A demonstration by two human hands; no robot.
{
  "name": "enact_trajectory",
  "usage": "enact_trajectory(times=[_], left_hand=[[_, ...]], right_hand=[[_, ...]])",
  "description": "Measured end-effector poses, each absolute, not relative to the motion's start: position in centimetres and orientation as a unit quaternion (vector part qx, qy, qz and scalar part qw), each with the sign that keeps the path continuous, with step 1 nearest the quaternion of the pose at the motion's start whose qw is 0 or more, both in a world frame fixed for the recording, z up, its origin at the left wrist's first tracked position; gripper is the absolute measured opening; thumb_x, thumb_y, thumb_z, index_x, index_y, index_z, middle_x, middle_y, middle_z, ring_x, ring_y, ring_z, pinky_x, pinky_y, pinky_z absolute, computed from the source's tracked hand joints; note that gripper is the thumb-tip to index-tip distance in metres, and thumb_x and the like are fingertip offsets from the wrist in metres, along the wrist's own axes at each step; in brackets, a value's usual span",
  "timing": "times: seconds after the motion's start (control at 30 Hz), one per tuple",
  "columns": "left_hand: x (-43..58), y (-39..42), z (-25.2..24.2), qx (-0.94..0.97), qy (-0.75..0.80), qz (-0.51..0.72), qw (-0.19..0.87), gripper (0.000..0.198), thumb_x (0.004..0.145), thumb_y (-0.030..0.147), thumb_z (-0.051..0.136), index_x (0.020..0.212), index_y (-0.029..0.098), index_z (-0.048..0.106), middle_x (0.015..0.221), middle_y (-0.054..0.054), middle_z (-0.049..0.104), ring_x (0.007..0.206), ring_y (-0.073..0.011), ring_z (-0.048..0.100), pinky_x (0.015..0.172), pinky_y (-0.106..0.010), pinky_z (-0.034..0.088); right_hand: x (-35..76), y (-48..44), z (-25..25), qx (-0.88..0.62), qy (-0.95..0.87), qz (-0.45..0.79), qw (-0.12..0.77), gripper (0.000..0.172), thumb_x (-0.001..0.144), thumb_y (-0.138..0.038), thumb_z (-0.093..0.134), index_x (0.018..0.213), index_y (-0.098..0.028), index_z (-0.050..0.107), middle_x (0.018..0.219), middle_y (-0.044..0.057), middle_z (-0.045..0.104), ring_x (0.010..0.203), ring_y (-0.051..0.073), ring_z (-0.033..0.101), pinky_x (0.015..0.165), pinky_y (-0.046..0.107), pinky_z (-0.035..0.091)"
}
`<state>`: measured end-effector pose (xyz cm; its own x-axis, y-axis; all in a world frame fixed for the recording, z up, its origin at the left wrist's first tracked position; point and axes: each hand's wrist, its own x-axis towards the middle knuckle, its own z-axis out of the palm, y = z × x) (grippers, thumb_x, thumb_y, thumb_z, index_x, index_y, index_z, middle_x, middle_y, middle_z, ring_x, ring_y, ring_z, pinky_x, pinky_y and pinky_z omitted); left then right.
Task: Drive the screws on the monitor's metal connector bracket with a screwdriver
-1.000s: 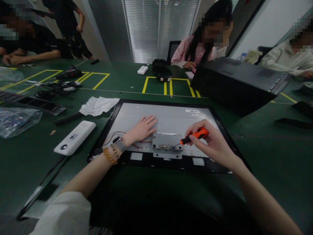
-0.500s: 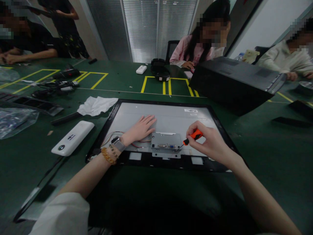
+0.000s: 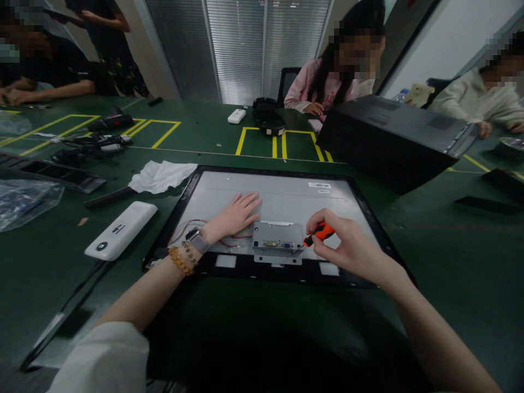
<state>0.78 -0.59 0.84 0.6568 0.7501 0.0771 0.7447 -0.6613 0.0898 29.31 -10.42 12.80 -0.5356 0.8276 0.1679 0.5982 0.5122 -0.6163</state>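
A monitor panel (image 3: 278, 191) with a black frame lies flat on the green table, its grey metal back facing up. My left hand (image 3: 237, 215) rests on that back with its fingers spread flat. Just right of its fingertips sits a metal bracket (image 3: 272, 232) bearing a row of video ports (image 3: 278, 244). My right hand (image 3: 344, 240) is closed round the handle of an orange and black screwdriver (image 3: 321, 232). The tilted shaft points down-left to the right end of the port row; whether its tip touches there is too small to tell. Thin wires (image 3: 237, 236) run from the bracket beneath my left wrist.
Left of the panel are a white power bank (image 3: 121, 232) with a cable, a crumpled white tissue (image 3: 161, 176) and a plastic bag (image 3: 27, 204). A large black casing (image 3: 397, 136) stands at the back right. Several people sit or stand around the table.
My right hand and the screwdriver have shifted slightly left and down, and the handle leans lower. My left hand stays where it was. At far right, a person's hand has moved to the black casing.
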Motion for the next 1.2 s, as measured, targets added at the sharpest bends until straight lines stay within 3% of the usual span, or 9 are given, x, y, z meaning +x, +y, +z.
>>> enact_trajectory(times=[0.23, 0.3, 0.4, 0.57, 0.67, 0.77, 0.93, 1.1, 1.2], left_hand=[[0.9, -0.6, 1.0, 0.909, 0.414, 0.047, 0.029, 0.055, 0.105, 0.046, 0.029, 0.15, 0.015, 0.03, 0.159, -0.012, 0.023, 0.146, -0.0263, 0.022, 0.118, -0.046, 0.014], [0.9, -0.6, 1.0, 0.908, 0.414, 0.047, 0.03, 0.054, 0.105, 0.046, 0.029, 0.149, 0.016, 0.031, 0.159, -0.012, 0.023, 0.146, -0.0265, 0.022, 0.117, -0.046, 0.015], [0.9, -0.6, 0.9, 0.909, 0.413, 0.051, 0.029, 0.054, 0.105, 0.046, 0.028, 0.149, 0.016, 0.032, 0.159, -0.012, 0.024, 0.146, -0.0266, 0.022, 0.117, -0.046, 0.015], [0.8, -0.5, 0.8, 0.909, 0.414, 0.05, 0.019, 0.054, 0.104, 0.046, 0.029, 0.15, 0.016, 0.031, 0.159, -0.011, 0.024, 0.145, -0.0272, 0.022, 0.117, -0.046, 0.016], [0.8, -0.5, 0.8, 0.909, 0.413, 0.052, 0.02, 0.055, 0.105, 0.047, 0.028, 0.15, 0.016, 0.03, 0.159, -0.011, 0.024, 0.146, -0.027, 0.022, 0.117, -0.045, 0.015], [0.8, -0.6, 0.8, 0.909, 0.413, 0.053, 0.026, 0.056, 0.105, 0.047, 0.027, 0.15, 0.016, 0.03, 0.159, -0.011, 0.023, 0.146, -0.0265, 0.022, 0.118, -0.046, 0.015], [0.8, -0.6, 0.9, 0.909, 0.414, 0.051, 0.025, 0.056, 0.105, 0.047, 0.027, 0.15, 0.016, 0.03, 0.159, -0.012, 0.023, 0.146, -0.0269, 0.022, 0.117, -0.046, 0.015], [0.7, -0.6, 0.8, 0.909, 0.413, 0.052, 0.028, 0.056, 0.105, 0.048, 0.027, 0.15, 0.015, 0.03, 0.159, -0.012, 0.023, 0.146, -0.0266, 0.022, 0.117, -0.046, 0.015], [0.7, -0.6, 0.8, 0.909, 0.413, 0.051, 0.028, 0.056, 0.104, 0.048, 0.028, 0.15, 0.016, 0.03, 0.159, -0.011, 0.023, 0.146, -0.0257, 0.021, 0.118, -0.045, 0.015]], right_hand=[[29.3, -10.7, 13.6, -0.397, -0.848, 0.273, 0.22, 0.009, 0.085, -0.016, 0.053, 0.09, -0.022, 0.057, 0.088, 0.001, 0.064, 0.079, 0.016, 0.062, 0.075, 0.031, 0.049], [29.2, -10.6, 13.7, -0.402, -0.85, 0.259, 0.222, 0.007, 0.091, -0.024, 0.052, 0.088, -0.021, 0.058, 0.086, 0.002, 0.064, 0.077, 0.015, 0.062, 0.072, 0.03, 0.049], [29.1, -10.5, 13.3, -0.423, -0.855, 0.203, 0.222, 0.019, 0.097, -0.033, 0.048, 0.089, -0.02, 0.059, 0.084, 0.003, 0.066, 0.072, 0.015, 0.063, 0.064, 0.028, 0.047], [29.3, -10.3, 12.6, -0.453, -0.867, 0.082, 0.191, 0.021, 0.098, -0.035, 0.042, 0.093, -0.019, 0.055, 0.065, 0.001, 0.062, 0.054, 0.017, 0.058, 0.053, 0.03, 0.04], [29.3, -10.4, 12.4, -0.452, -0.863, 0.112, 0.198, 0.012, 0.095, -0.031, 0.045, 0.099, -0.02, 0.049, 0.07, 0.002, 0.064, 0.059, 0.018, 0.062, 0.055, 0.029, 0.043], [29.3, -10.5, 12.6, -0.449, -0.854, 0.152, 0.212, 0.014, 0.092, -0.028, 0.049, 0.103, -0.021, 0.044, 0.079, 0.003, 0.065, 0.067, 0.018, 0.065, 0.061, 0.029, 0.047], [29.1, -10.6, 13.0, -0.448, -0.857, 0.145, 0.21, 0.008, 0.095, -0.028, 0.046, 0.099, -0.021, 0.046, 0.08, 0.003, 0.064, 0.067, 0.018, 0.063, 0.061, 0.03, 0.046], [29.4, -10.4, 12.6, -0.484, -0.847, 0.096, 0.2, 0.026, 0.097, -0.046, 0.045, 0.091, -0.021, 0.05, 0.071, 0.003, 0.065, 0.059, 0.018, 0.06, 0.054, 0.028, 0.04], [29.6, -10.3, 12.1, -0.488, -0.849, 0.039, 0.197, 0.029, 0.098, -0.046, 0.041, 0.089, -0.02, 0.052, 0.058, -0.001, 0.058, 0.046, 0.015, 0.052, 0.048, 0.027, 0.033]])
